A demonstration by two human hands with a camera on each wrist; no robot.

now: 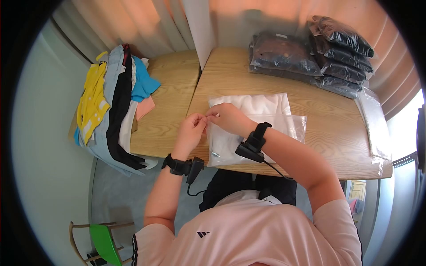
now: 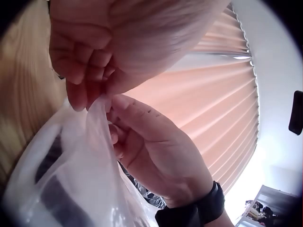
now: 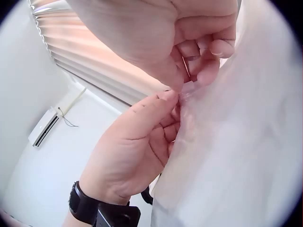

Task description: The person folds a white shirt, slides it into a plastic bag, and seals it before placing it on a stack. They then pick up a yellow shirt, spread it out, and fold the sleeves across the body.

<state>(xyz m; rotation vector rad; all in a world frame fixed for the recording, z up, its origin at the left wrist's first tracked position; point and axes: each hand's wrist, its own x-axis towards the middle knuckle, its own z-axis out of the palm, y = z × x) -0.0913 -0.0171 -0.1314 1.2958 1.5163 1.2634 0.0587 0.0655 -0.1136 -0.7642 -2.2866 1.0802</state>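
Note:
A clear plastic bag [image 1: 226,150] with a folded white garment [image 1: 253,105] inside lies near the table's front edge. Both hands meet at the bag's left edge. My left hand [image 1: 191,133] pinches that edge between thumb and fingers. Right beside it, my right hand [image 1: 230,119] reaches over the bag and pinches the same edge. In the left wrist view, the bag's plastic [image 2: 97,123] is drawn up to a peak between the fingertips of both hands. The right wrist view shows the bag's corner [image 3: 189,90] held there, thumbs close together.
Bagged dark garments [image 1: 284,53] are stacked at the back right, with a taller pile [image 1: 341,53] beside them. Flat clear bags [image 1: 372,124] lie along the right edge. Loose clothes, including a yellow one [image 1: 91,102], heap on the left table [image 1: 171,88]. A green chair [image 1: 104,244] stands lower left.

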